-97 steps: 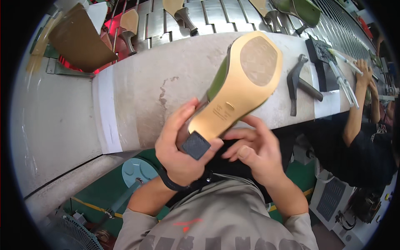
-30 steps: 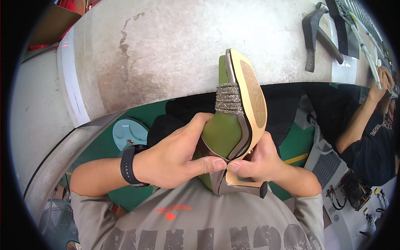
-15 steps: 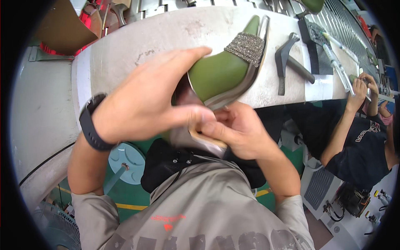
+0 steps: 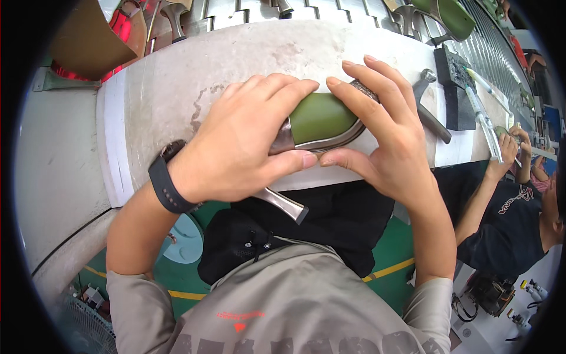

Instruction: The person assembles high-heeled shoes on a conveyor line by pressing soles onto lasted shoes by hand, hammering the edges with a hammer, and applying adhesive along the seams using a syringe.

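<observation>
Green heeled shoe (image 4: 321, 121) left of hammer (image 4: 434, 124), we grip its back with left hand (image 4: 233, 144), toe with right hand (image 4: 396, 133).

Your shoe (image 4: 321, 121): smooth green upper, soft sheen. Its heel (image 4: 284, 205): glossy, metallic-looking, silver-grey. Its toe band (image 4: 364, 90): rough, glittering. Your bench top (image 4: 265, 50): pale, matt, blotched. Strip (image 4: 115, 147) along it: white paper, matt. Hammer (image 4: 435, 125): dark, dull metal look. Conveyor (image 4: 321, 12): shiny metal slats. On you: wrist strap (image 4: 167, 187), matt black, rubber-like; shirt (image 4: 289, 295), soft grey cloth.
</observation>
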